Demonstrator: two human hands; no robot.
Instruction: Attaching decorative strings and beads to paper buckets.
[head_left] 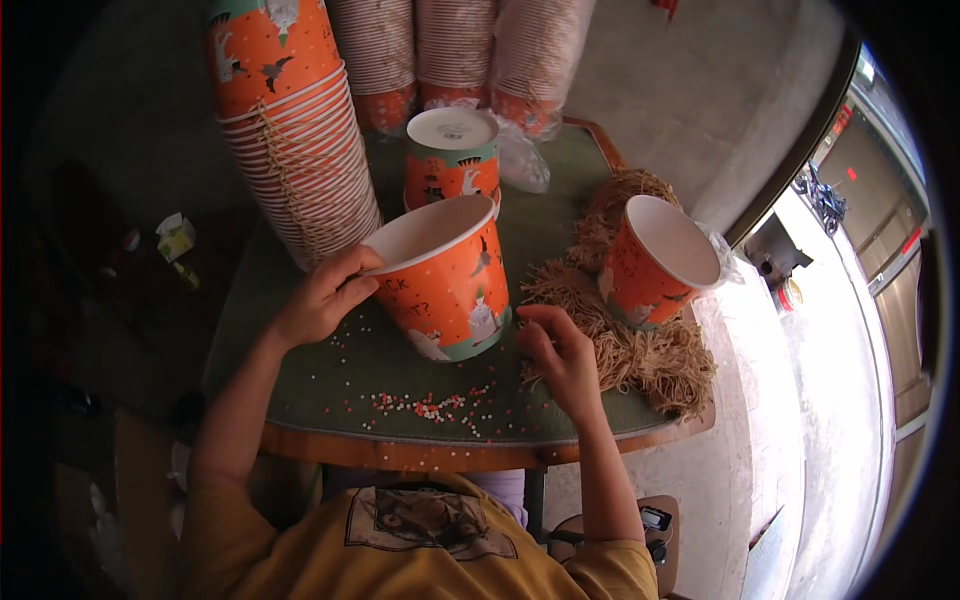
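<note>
Took clock readings from the printed orange bucket (pixel 450 295), taking 12 o'clock as straight ahead. Found loose red and white pellets (pixel 425 407) nearest, at 6 o'clock on the green tabletop (pixel 300 400). Read the bucket at 10 o'clock from the right hand (pixel 562 358) and at 3 o'clock from the left hand (pixel 325 302). Read its long axis aslant, from base at 5 o'clock to mouth at 11 o'clock. Rated the left hand as nearer, being in contact. Curled right fingers beside the base, thumb close to forefinger; could not confirm contact with the base or anything in the grasp. Pinched the rim at 9 o'clock between left thumb and fingers, parted little more than the wall between them. Located beige fringe (pixel 640 370) at 4 o'clock and a second bucket (pixel 645 285) at 3 o'clock, tilted against the fringe. Noted an upside-down bucket (pixel 452 175) at 12 o'clock, just beyond the held one. Observed a tall nested stack (pixel 300 165) between 10 and 11 o'clock; placed wrapped stacks (pixel 455 50) farthest, at 12 o'clock.
</note>
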